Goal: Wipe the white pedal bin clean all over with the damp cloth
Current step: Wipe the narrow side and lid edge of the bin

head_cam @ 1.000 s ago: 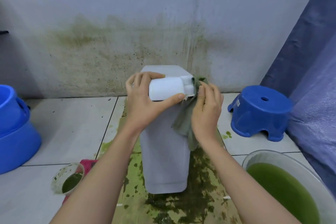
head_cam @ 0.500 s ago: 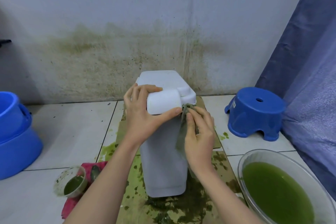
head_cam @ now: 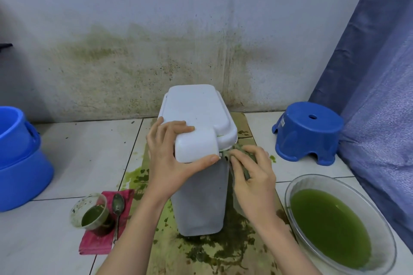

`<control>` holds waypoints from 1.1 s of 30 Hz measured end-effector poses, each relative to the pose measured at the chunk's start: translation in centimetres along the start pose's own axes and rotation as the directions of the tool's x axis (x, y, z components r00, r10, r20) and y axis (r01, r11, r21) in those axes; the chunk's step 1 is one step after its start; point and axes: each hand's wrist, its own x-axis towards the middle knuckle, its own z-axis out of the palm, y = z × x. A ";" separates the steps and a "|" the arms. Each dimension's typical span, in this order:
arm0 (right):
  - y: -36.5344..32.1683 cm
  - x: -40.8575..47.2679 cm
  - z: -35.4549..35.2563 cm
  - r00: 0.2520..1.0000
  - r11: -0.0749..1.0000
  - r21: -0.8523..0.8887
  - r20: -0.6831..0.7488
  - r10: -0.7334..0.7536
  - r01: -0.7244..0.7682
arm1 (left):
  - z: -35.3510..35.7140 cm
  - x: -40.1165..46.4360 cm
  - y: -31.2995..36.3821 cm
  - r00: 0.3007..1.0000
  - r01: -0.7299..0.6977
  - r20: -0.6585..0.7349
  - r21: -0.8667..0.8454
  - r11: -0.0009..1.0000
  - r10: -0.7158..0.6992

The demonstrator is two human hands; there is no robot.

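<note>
White pedal bin, plain, with a few dark specks on its lid. Grey-green cloth at the bin's right side. Brown mat under the bin, blotched with dark green. Right of the bin: solid blue stool; clear basin of bright green liquid. Left of the bin: two blue tubs; red cloth carrying a clear cup of dark green liquid. Behind the bin: pale wall, stained and speckled olive green.
</note>
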 end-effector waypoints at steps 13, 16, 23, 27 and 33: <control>-2.2 -2.0 -1.0 0.996 0.998 -0.057 0.090 -0.004 0.009 | -0.6 -4.9 -0.2 1.000 -0.024 0.015 0.023 0.999 0.023; -2.0 -1.6 -1.4 0.993 0.976 -0.186 0.017 0.121 -0.116 | -0.7 -5.6 0.0 1.000 0.011 0.028 0.014 1.000 -0.012; -2.5 -3.3 -0.1 0.995 0.980 -0.199 0.099 0.015 0.005 | -0.7 -5.7 0.2 0.999 0.031 0.040 0.011 0.999 -0.031; -3.0 -3.0 0.0 0.994 0.971 -0.215 0.016 0.112 -0.106 | -0.7 -5.7 0.3 0.997 0.053 0.048 0.004 0.999 -0.053; -2.7 -5.4 -0.3 0.985 0.980 -0.130 0.059 0.160 -0.151 | -0.9 -6.2 0.3 0.996 0.051 0.071 0.012 0.999 -0.051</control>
